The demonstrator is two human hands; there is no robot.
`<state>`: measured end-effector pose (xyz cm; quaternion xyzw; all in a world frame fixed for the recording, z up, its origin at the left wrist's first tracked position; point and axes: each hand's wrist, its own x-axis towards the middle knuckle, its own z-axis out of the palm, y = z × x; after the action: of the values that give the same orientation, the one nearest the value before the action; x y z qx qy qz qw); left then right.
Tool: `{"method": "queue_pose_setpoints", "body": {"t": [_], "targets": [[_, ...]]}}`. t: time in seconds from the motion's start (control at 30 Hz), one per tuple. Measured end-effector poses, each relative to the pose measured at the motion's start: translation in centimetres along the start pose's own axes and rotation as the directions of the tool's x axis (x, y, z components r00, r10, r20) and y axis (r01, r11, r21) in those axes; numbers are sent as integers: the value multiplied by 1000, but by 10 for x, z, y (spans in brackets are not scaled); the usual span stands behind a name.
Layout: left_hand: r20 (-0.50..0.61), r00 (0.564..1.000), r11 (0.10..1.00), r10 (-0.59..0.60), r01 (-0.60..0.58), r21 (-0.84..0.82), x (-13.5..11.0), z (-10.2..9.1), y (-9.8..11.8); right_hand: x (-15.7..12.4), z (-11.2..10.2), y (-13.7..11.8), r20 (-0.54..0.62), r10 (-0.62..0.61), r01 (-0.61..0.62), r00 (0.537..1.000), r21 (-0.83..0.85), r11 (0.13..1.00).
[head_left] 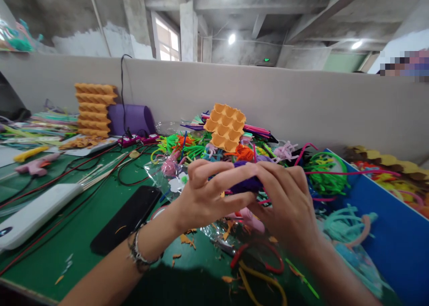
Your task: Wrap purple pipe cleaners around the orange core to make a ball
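Both hands are raised over the middle of the table, fingers closed round a dark purple fuzzy piece (pixel 246 183). My left hand (pixel 211 189) grips it from the left, its fingers reaching across the piece. From the right, my right hand (pixel 284 194) pinches it, with the fingertips of both hands meeting. Most of the piece is hidden behind the fingers. A magenta pipe cleaner (pixel 348 173) runs out to the right behind my right hand; whether it joins the purple piece I cannot tell. Below the hands lie a pink glue gun (pixel 251 220) and red-handled scissors (pixel 258 255).
Colourful pipe-cleaner bundles (pixel 197 149) and an orange egg-crate piece (pixel 228 127) stand behind the hands. A black phone (pixel 127 218) and a white power bank (pixel 40 212) lie left, among cables. A blue box (pixel 392 234) borders the right. Orange scraps (pixel 187 240) litter the green table (pixel 110 274).
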<state>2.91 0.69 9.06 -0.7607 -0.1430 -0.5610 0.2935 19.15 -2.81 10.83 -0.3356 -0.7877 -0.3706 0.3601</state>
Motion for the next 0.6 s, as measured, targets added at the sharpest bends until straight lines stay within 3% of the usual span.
{"method": "queue_pose_setpoints", "body": {"t": [0.07,0.13,0.27,0.43,0.5,0.6], "targets": [[2,998,997,-68,68,-37,1,-3,3,1,-1,-1,18,-17,17,1000,7,1000],[78,989,986,-127,134,-98,4,-9,4,1,-2,1,13,-10,10,1000,-2,1000],[220,967,953,-125,179,-246,11,-21,-1,1,-3,11,-20,38,-39,999,-61,997],[190,938,942,-289,315,-120,11,-18,-28,0,-2,18,-34,69,-71,997,-74,995],[346,868,874,-357,441,-204,10,-14,-37,0,-1,17,-36,72,-75,997,-89,993],[690,651,633,-316,687,-357,9,-8,-36,-1,2,12,-51,93,-98,994,-103,990]]}}
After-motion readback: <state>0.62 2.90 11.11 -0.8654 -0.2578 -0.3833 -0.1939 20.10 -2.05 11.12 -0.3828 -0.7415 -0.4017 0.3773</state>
